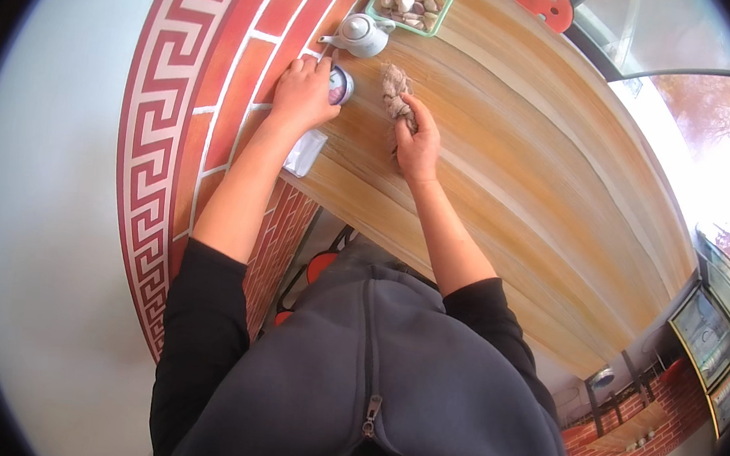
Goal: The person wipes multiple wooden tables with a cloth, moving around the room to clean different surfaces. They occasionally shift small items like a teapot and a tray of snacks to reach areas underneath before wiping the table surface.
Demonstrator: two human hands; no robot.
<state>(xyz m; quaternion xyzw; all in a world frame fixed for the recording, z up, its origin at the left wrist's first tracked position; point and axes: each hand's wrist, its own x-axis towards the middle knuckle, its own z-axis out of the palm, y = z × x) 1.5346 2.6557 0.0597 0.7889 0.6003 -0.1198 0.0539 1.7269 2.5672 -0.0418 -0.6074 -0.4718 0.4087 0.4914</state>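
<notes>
My left hand (pixel 306 92) has its fingers around the side of a small patterned round container (pixel 339 86) near the brick-patterned wall. A crumpled brownish cloth (pixel 396 94) is gripped in my right hand (pixel 418 138), over the wood-grain table (pixel 507 169). Just beyond the container stands a white teapot (pixel 358 34), its spout pointing to the wall. Behind the teapot, a green plastic basket (pixel 451 2) holds garlic bulbs and cloves. A clear-and-white packet (pixel 306 152) lies close to my left wrist, at the table's near edge.
The wall (pixel 225 111) with painted bricks borders the table on the left. A red stool seat with holes (pixel 534 2) is beyond the far edge. Red seats (pixel 320 266) show below the near edge. Glass panes stand at the upper right.
</notes>
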